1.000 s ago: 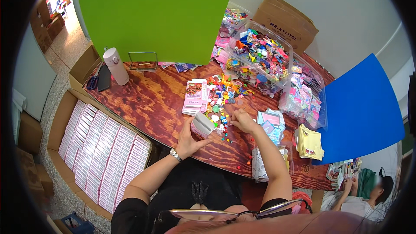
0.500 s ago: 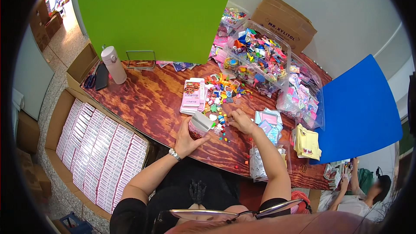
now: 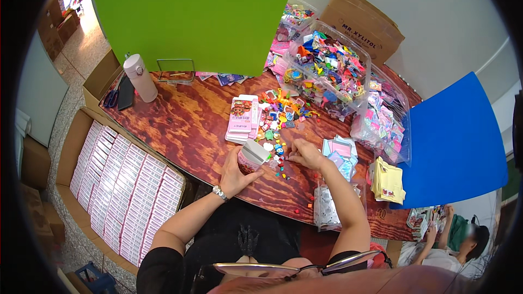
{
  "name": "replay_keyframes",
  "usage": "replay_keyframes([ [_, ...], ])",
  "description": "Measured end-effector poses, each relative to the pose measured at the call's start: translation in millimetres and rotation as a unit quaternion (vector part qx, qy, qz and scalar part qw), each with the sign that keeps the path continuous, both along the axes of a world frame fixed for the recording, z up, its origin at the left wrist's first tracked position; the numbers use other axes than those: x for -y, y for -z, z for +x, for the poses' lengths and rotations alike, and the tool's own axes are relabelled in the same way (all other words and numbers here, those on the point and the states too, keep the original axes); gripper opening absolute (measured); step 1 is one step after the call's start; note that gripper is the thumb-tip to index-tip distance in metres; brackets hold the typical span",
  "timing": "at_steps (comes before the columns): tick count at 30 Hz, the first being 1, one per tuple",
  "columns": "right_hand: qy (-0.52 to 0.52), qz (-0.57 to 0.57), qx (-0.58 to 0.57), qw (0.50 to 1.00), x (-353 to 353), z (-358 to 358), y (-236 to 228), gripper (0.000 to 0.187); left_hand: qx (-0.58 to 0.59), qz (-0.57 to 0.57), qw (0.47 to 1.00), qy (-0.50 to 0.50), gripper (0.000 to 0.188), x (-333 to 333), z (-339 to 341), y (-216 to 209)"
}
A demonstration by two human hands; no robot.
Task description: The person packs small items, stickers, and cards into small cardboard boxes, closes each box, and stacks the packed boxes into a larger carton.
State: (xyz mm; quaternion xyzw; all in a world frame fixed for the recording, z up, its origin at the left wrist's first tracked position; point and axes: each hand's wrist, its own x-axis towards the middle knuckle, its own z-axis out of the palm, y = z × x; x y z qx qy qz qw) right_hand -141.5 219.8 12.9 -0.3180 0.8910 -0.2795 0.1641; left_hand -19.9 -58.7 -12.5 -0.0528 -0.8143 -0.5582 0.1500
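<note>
My left hand [image 3: 235,173] is wrapped round a small pink carton [image 3: 253,158] whose grey flaps stand raised at the top. Just right of the carton, my right hand [image 3: 305,155] hovers at the edge of a pile of small colourful plastic trinkets [image 3: 282,110], its fingers bent and drawn together. Whatever may be between those fingertips is too small to make out. Behind the carton lies a stack of flattened pink boxes [image 3: 243,115]. Pale blue and pink cards [image 3: 341,153] are spread to the right of my right hand.
Clear plastic bins [image 3: 357,57] full of trinkets and packets stand at the back right, before a cardboard box [image 3: 362,24]. Yellow packets [image 3: 388,181] lie near a blue panel [image 3: 452,141]. A pink bottle [image 3: 140,78] stands far left. A carton of packed boxes [image 3: 125,193] sits lower left. Another person [image 3: 452,239] works at right.
My right hand has shifted very slightly, its fingers drawing closer together beside the trinkets. The left hand keeps its hold on the carton. The whole view has tilted a little.
</note>
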Motion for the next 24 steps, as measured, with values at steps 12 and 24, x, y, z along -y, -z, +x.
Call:
replay_keyframes([
  [12,0.017,-0.093,-0.309,0.946,72,58,-72,0.020,-0.045,-0.103,0.993,0.023,0.085,-31,-9,-14],
  [24,0.255,0.070,-0.171,0.949,-99,165,-90,0.012,-0.017,-0.031,0.985,0.171,0.093,-56,-15,-6],
])
